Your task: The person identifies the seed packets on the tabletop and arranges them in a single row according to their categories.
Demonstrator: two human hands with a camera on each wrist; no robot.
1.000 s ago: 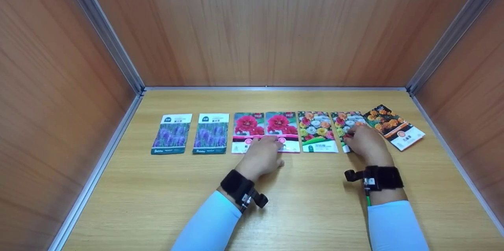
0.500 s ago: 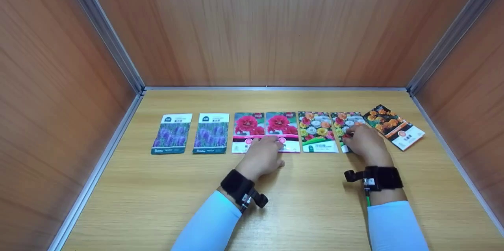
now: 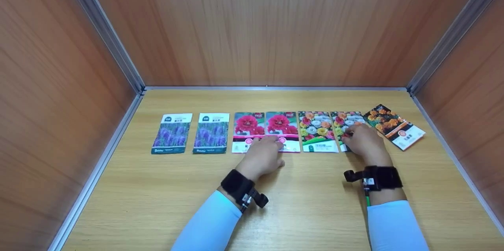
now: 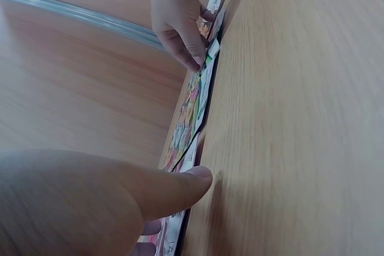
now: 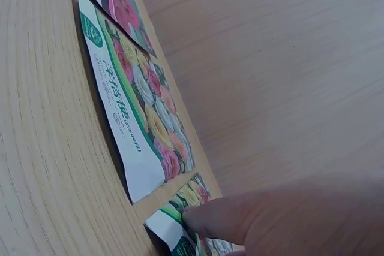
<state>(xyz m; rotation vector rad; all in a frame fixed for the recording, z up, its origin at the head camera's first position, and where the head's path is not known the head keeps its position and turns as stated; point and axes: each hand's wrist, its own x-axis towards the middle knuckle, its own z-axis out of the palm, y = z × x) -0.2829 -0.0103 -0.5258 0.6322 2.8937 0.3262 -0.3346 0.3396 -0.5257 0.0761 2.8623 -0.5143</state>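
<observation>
Seed packets with flower pictures lie in a row on the table. My left hand (image 3: 262, 157) rests across the lower parts of two red-flower packets (image 3: 247, 124) (image 3: 278, 123), fingertips touching them and thumb (image 4: 180, 189) out to the side. On the mixed-colour flower packet (image 3: 342, 120) second from the right, my right hand (image 3: 366, 144) presses with its fingertips; the thumb (image 5: 210, 219) lies on its printed face. Part of this packet is hidden under the hand. A matching mixed-colour packet (image 3: 317, 131) lies flat between the hands, with a narrow gap beside it.
Two purple-flower packets (image 3: 172, 133) (image 3: 210, 133) lie at the left, spaced apart. A tilted orange-flower packet (image 3: 393, 127) lies at the far right, close to the right hand. Wood panels (image 3: 260, 26) with metal edging enclose the back and sides of the table (image 3: 307, 207).
The mixed-colour packet under my right hand has shifted very slightly left, together with the hand. My left hand and the other packets stay in place.
</observation>
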